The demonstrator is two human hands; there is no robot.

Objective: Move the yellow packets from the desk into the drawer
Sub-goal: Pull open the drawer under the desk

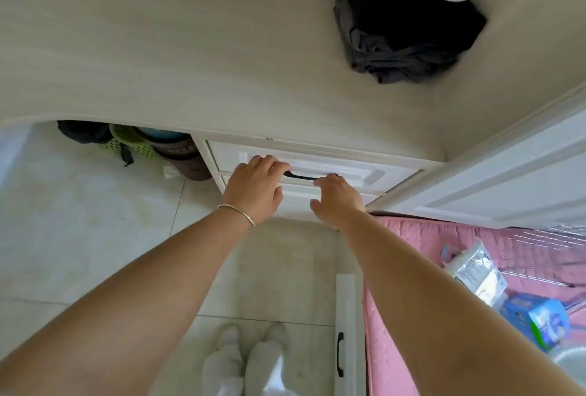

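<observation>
Your left hand [253, 188] curls its fingers over the dark handle [299, 177] of the top drawer [342, 169], gripping one end; your right hand [337, 199] rests loosely spread at the other end, fingertips just touching it. The drawer front sits flush, shut. No yellow packets show on the desk [190, 47], so I judge they are inside or out of view. Pulling one-sided could skew the drawer and jam it. A black bag [409, 15] sits far back, well clear. The pink mattress [421, 269] lies right of you.
</observation>
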